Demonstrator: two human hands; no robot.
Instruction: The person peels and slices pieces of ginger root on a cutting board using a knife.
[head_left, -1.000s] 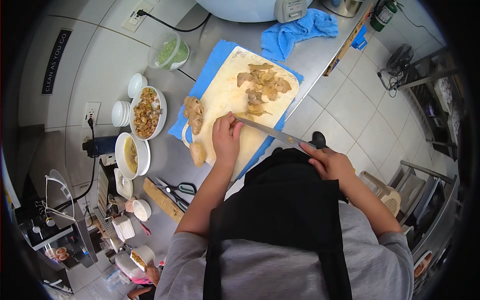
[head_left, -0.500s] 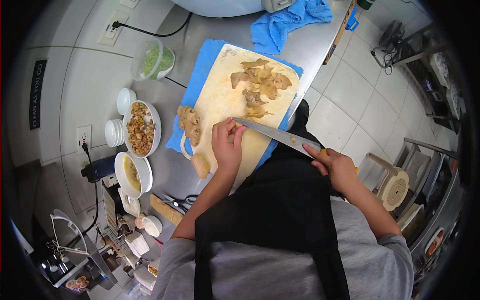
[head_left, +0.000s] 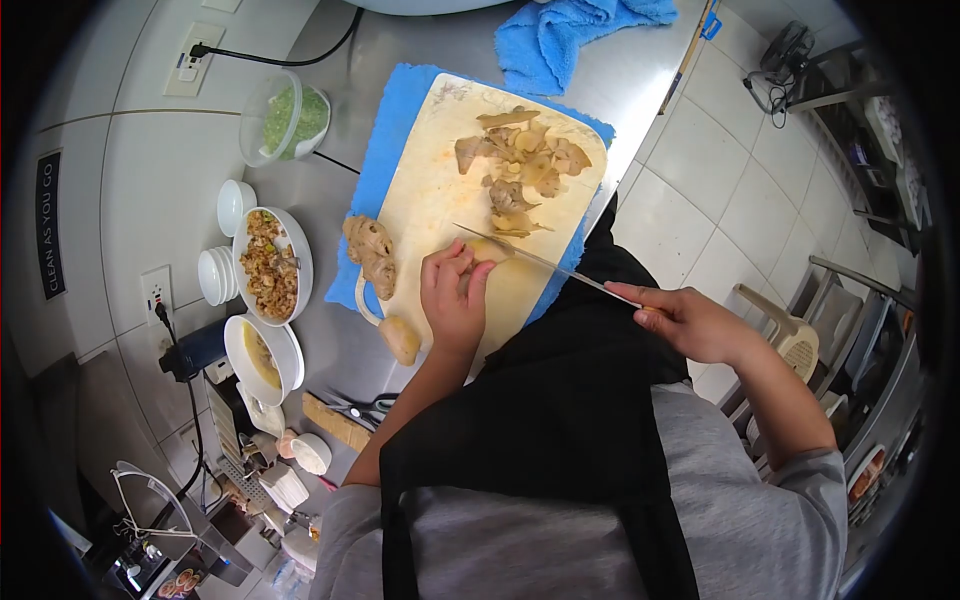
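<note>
My left hand [head_left: 453, 295] is closed around a piece of ginger [head_left: 484, 249], mostly hidden by the fingers, on the cream cutting board [head_left: 430, 190]. Gripped by its handle in my right hand [head_left: 690, 325] is a kitchen knife [head_left: 560, 268]. Its blade is seen nearly edge-on and reaches across the board, with the tip just beyond my left fingers. Ginger peelings [head_left: 525, 160] lie in a heap on the far part of the board. A knobbly unpeeled ginger root [head_left: 370, 255] and a peeled ginger piece [head_left: 400, 341] rest at the board's left edge.
Beneath the board lies a blue cloth [head_left: 375, 180]; another blue towel [head_left: 560, 45] is farther back. At left stand a tub of green food [head_left: 297, 122], a bowl of chopped brown food [head_left: 300, 285] and a bowl with yellowish liquid [head_left: 245, 350]. Scissors [head_left: 365, 410] lie near my left forearm.
The knife has turned from showing its flat side to nearly edge-on. My right hand has moved slightly outward to the right. My left hand stays on the ginger; the view has shifted a little.
</note>
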